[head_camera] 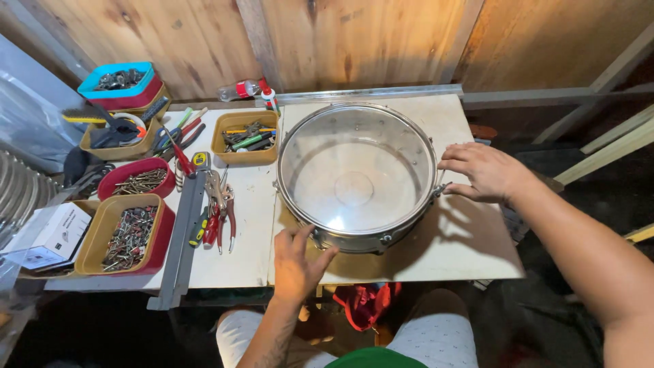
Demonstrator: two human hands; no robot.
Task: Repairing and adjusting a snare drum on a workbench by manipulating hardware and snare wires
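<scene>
A round metal drum shell with a clear head lies flat on a pale board in the middle of the workbench. My left hand rests against its near rim with the fingers spread, holding nothing. At the drum's right side my right hand touches the rim by a tension lug, fingers apart and holding nothing.
To the left stand trays of screws, a red bowl of screws, a tan tray of tools, pliers and cutters, a metal bar, a small white box. A plastic bottle lies by the wooden wall.
</scene>
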